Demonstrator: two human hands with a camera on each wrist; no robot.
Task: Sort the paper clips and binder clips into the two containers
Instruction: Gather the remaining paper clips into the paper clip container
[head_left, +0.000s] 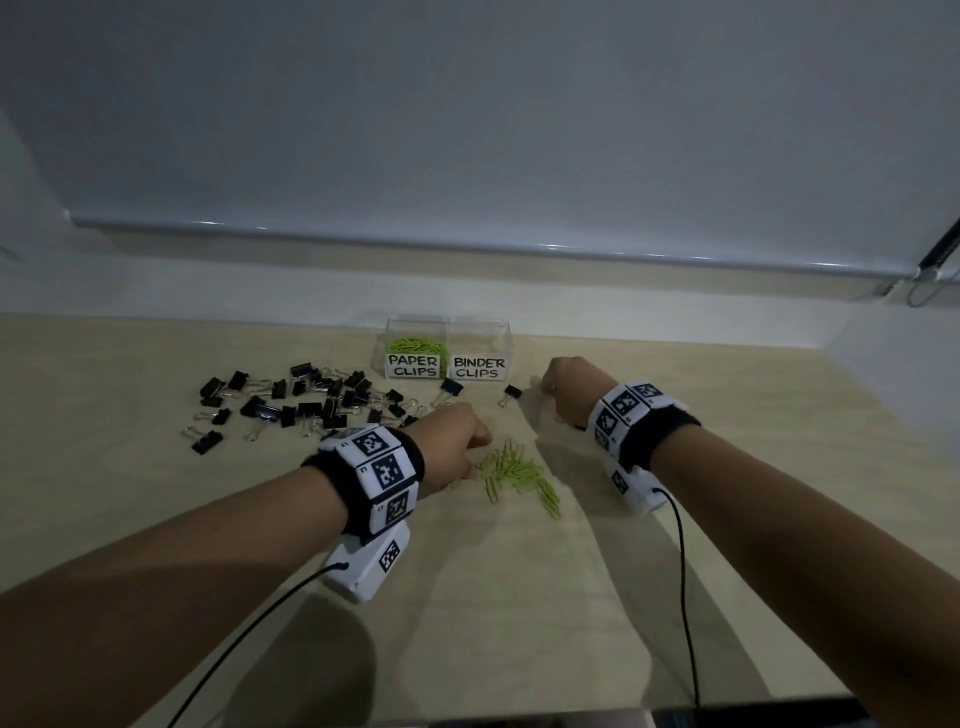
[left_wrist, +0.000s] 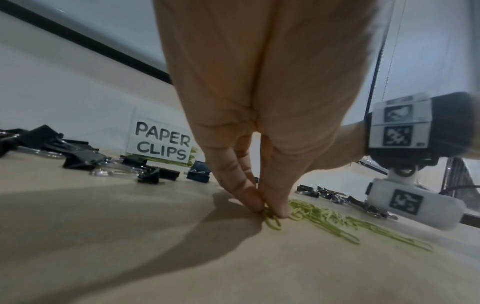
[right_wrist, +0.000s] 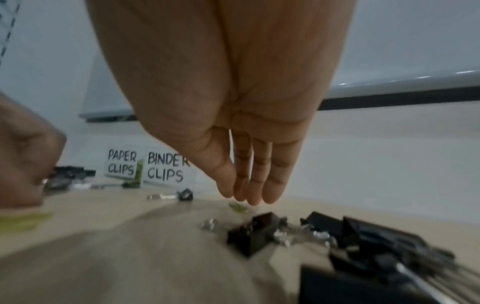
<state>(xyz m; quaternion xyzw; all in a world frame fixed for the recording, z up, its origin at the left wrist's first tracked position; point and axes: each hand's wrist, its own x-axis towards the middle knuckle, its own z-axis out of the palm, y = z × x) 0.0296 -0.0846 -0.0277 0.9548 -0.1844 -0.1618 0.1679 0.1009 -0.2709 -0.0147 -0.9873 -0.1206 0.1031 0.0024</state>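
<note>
The counter (head_left: 156, 519) is pale wood-grain, running wide to both sides of the hands and ending ahead of them at a plain white wall (head_left: 208, 291). Above that wall, well beyond the hands, a grey roller blind (head_left: 467, 114) hangs with a rounded bottom rail (head_left: 467, 244) catching small glints of light. Off to the right of the hands, a beaded pull cord (head_left: 935, 254) hangs by the blind's edge. The room is dim, and soft shadows spread across the counter nearer than the hands.
</note>
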